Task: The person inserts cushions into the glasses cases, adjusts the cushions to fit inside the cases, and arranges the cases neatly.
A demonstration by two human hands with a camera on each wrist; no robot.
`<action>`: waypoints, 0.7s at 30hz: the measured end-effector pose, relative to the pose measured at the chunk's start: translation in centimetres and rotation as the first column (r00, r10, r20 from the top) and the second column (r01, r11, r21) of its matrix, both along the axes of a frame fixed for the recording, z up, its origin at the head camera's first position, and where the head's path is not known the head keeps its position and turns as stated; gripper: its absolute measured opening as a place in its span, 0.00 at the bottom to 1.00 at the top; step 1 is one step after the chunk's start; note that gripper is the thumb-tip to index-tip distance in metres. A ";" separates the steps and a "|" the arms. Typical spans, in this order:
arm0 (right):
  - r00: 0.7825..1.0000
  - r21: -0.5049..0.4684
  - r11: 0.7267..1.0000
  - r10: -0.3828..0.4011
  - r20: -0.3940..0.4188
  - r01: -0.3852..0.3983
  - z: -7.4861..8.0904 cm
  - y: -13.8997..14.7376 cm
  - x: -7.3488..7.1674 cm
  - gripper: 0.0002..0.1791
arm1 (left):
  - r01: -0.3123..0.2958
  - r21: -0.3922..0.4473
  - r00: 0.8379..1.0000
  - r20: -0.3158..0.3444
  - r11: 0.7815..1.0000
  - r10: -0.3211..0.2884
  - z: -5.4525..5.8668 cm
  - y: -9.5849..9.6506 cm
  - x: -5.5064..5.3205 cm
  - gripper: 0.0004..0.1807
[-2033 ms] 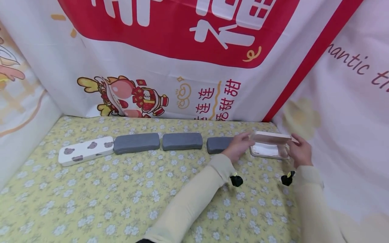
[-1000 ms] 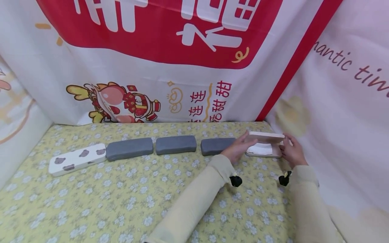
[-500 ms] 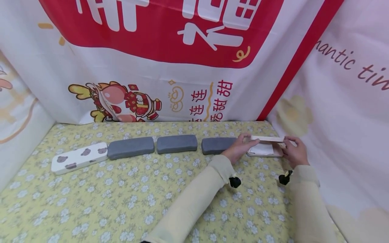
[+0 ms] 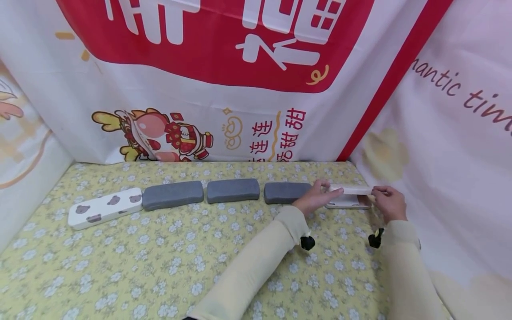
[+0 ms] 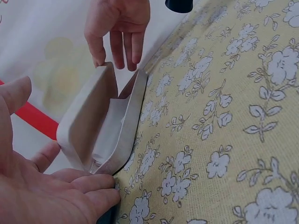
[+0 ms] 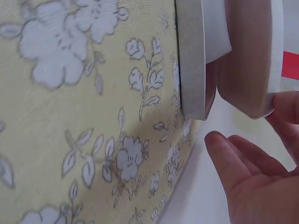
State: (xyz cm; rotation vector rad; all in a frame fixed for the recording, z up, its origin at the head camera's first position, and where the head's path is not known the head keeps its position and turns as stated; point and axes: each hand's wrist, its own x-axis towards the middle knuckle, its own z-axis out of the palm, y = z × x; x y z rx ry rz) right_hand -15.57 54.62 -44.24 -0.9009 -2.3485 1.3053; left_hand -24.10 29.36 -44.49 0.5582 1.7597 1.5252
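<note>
A cream glasses case (image 4: 348,205) lies at the right end of the table, its lid (image 4: 352,189) tilted partway over the base. A folded white cloth (image 5: 113,122) sits inside. My left hand (image 4: 314,199) is at the case's left end, palm turned toward it in the left wrist view. Its fairly straight fingers touch the lid's end and the base, while the thumb stands apart. On the opposite end, my right hand (image 4: 390,203) pinches the lid's corner between thumb and forefinger. Its other fingers (image 6: 224,151) hang loosely beside the base.
Left of the cream case, a row holds three grey glasses cases, the nearest (image 4: 286,193) right beside my left hand, and a white bear-print case (image 4: 105,209). A yellow floral cloth (image 4: 160,266) covers the table. Printed hangings (image 4: 224,102) enclose the back and sides.
The lid has swung down toward the base, and both hands have followed it. Earlier the view shifted slightly as the head moved. The row of other cases stayed in place.
</note>
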 end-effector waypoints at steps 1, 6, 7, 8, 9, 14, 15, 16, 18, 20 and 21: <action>0.999 0.050 0.999 0.018 0.031 -0.019 0.0 0.0 0.3 0.23 | 0.005 -0.020 1.000 -0.020 1.000 -0.006 0.0 0.1 0.0 0.39; 0.988 0.148 0.986 0.060 0.143 -0.081 -0.7 -0.1 1.9 0.26 | 0.010 -0.139 0.995 -0.095 0.990 -0.023 -0.1 0.4 0.7 0.44; 0.986 0.130 0.988 0.065 0.151 -0.085 -1.0 -0.2 2.0 0.27 | 0.008 -0.159 0.994 -0.107 0.987 -0.025 0.0 0.3 0.8 0.44; 0.987 0.120 0.990 0.062 0.147 -0.080 -1.2 -0.2 2.1 0.28 | 0.008 -0.163 0.995 -0.099 0.987 -0.025 0.1 0.1 1.0 0.46; 0.988 0.122 0.990 0.059 0.142 -0.076 -1.4 -0.2 2.1 0.28 | 0.015 -0.160 0.995 -0.095 0.987 -0.030 0.3 0.0 1.1 0.46; 0.993 0.140 0.988 0.053 0.110 -0.068 -0.8 -0.4 2.1 0.32 | 0.082 -0.117 0.994 -0.066 0.990 -0.090 1.6 -1.4 0.8 0.48; 0.993 0.149 0.986 0.054 0.109 -0.070 -0.5 -0.5 2.1 0.33 | 0.098 -0.103 0.992 -0.063 0.990 -0.105 1.9 -1.8 0.7 0.47; 0.992 0.153 0.985 0.060 0.112 -0.077 -0.3 -0.6 2.1 0.35 | 0.111 -0.093 0.991 -0.064 0.989 -0.117 2.3 -2.2 0.6 0.46; 0.990 0.179 0.978 0.084 0.113 -0.103 0.2 -0.8 2.1 0.37 | 0.128 -0.093 0.985 -0.106 0.987 -0.137 3.2 -3.2 0.4 0.45; 0.987 0.215 0.966 0.118 0.111 -0.140 0.8 -1.0 2.0 0.40 | 0.135 -0.102 0.976 -0.157 0.986 -0.150 4.1 -4.3 0.0 0.43; 0.983 0.242 0.956 0.142 0.114 -0.166 1.1 -1.2 2.0 0.41 | 0.132 -0.115 0.969 -0.192 0.985 -0.153 4.4 -4.9 -0.2 0.43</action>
